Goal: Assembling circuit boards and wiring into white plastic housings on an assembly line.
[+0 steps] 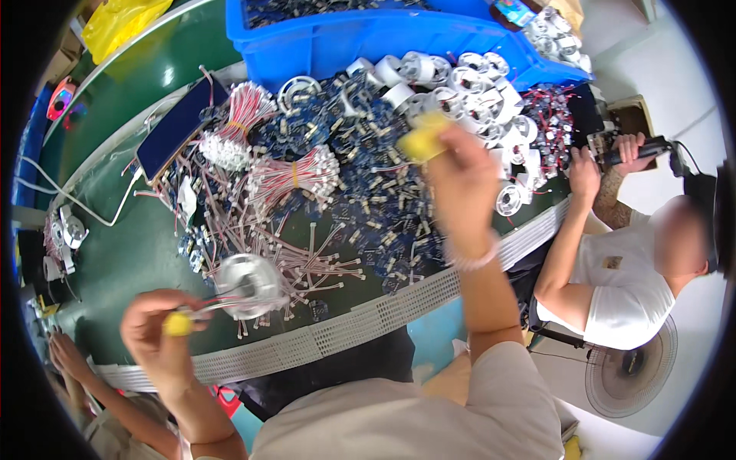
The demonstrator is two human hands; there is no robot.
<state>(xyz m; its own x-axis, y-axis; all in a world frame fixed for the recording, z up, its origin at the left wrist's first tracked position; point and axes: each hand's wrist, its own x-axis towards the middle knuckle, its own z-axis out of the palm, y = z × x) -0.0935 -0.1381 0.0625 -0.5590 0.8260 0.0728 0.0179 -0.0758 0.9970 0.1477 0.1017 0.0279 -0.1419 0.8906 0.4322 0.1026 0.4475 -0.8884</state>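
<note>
My left hand [157, 337] pinches thin wires [218, 306] at the near left, a yellow cover [178, 324] on its thumb. From these wires a round white-and-silver housing [249, 286] hangs over the table. My right hand [464, 172] is raised over the parts at the right of centre, nearest the white ring housings [475, 100]. Motion smears its fingertips and the yellow covers [425, 138] on them, so whether they hold anything is hidden. Below and between my hands lie loose white-plugged wire leads [307, 264] and a heap of small blue circuit boards [368, 192].
Banded wire bundles [295, 175] lie mid-table, beside a dark flat device [182, 130] with a white cable. A blue bin [383, 42] stands at the back. A co-worker [621, 268] works at the right with a handheld tool [640, 149]; another person's hand [69, 356] is at left.
</note>
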